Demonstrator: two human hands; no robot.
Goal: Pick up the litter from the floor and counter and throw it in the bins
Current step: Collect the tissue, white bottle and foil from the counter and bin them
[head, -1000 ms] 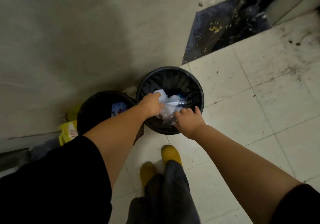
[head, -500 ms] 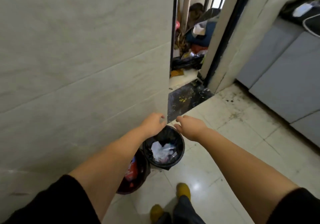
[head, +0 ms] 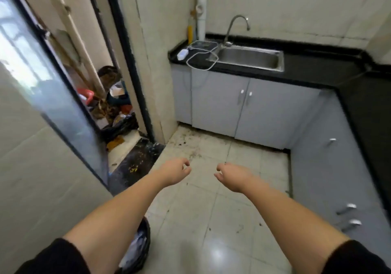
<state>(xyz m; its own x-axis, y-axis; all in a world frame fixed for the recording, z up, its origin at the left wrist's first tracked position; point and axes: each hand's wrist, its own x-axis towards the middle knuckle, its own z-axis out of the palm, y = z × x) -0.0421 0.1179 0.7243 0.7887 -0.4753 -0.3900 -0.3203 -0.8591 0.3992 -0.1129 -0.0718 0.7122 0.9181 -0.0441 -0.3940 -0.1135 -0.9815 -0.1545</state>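
Over the tiled floor (head: 222, 220) I hold both hands out, left hand (head: 175, 171) and right hand (head: 232, 175), loosely curled and grasping nothing. Beneath my left forearm sits a black bin (head: 142, 246) with litter (head: 135, 247) inside.

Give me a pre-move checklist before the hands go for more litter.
1. Left hand empty: ok, fingers loosely curled on nothing.
2. Right hand empty: ok, nothing held.
3. Bin within reach: ok, at the lower edge under the left forearm, with white litter inside.
4. Floor free of litter: not ok, dark specks and debris lie near the cabinet base.
5. Counter free of litter: cannot tell; a white device with a looped cord lies left of the sink.
6. Path to the counter: ok, open tiles ahead.
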